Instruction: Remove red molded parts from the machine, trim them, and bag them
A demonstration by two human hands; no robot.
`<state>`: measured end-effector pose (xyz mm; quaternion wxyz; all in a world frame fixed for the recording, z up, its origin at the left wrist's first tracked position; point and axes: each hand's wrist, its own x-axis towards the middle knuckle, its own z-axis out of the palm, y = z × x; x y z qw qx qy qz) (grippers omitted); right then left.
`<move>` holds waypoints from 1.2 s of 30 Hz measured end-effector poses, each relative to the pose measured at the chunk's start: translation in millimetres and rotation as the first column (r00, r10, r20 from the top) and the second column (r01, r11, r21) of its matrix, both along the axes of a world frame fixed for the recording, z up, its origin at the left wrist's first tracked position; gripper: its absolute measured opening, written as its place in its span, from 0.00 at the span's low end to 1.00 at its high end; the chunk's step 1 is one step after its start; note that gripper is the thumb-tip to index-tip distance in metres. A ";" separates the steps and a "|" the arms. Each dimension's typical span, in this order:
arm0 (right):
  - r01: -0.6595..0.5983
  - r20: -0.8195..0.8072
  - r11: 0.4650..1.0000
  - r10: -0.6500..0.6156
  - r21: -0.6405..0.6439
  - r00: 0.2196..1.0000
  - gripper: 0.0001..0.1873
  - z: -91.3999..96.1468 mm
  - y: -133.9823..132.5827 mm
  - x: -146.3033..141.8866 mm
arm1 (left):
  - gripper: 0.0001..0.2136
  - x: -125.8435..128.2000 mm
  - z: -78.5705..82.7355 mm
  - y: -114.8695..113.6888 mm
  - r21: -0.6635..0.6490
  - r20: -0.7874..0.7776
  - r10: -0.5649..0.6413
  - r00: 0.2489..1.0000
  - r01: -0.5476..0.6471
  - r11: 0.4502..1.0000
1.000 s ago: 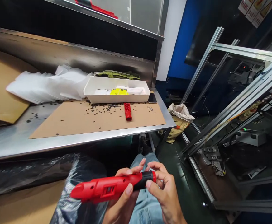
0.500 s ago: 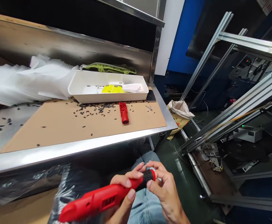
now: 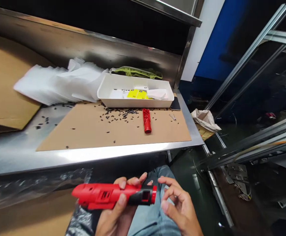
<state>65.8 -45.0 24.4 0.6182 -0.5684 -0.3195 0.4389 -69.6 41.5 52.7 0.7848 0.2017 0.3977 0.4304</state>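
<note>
My left hand is wrapped round a long red and black plastic casing, held level above my lap. Rectangular openings show in its side, and its right end is a black sleeve with a red ring. Just right of that ring, my right hand is apart from the casing, fingers loosely curled and spread, with nothing visible in them. On the cardboard sheet lies a red half-shell. Many small black pieces are scattered behind and to the left of it.
A white tray with yellow and white papers stands at the back of the metal bench. White foam sheets and a cardboard box are at left. A phone lies by the tray; a paper sack stands at right.
My right hand has let go of the casing's red ring end and moved slightly right. The casing has turned more level in my left hand. The view has shifted left.
</note>
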 end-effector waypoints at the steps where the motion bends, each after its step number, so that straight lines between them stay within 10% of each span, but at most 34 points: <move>1: 0.034 0.057 0.999 -0.032 -0.025 0.998 0.19 1.8 -0.7 0.2 | 0.18 -2.0 -1.0 3.5 -0.070 0.060 0.018 0.998 -0.014 0.997; 17: -0.057 0.285 0.985 0.008 0.162 0.958 0.26 4.4 8.3 -25.0 | 0.19 6.3 3.6 7.4 -0.001 0.046 -0.091 0.995 0.091 0.996; 29: -0.124 0.766 0.969 -0.088 0.214 0.637 0.19 9.3 5.3 -1.9 | 0.19 9.9 -1.1 10.1 -0.111 0.215 -0.115 0.970 0.141 0.984; 36: 0.067 0.546 0.969 -0.191 0.239 0.816 0.09 13.3 -4.4 -1.2 | 0.21 9.4 6.4 17.2 0.056 0.165 -0.086 0.983 0.078 0.995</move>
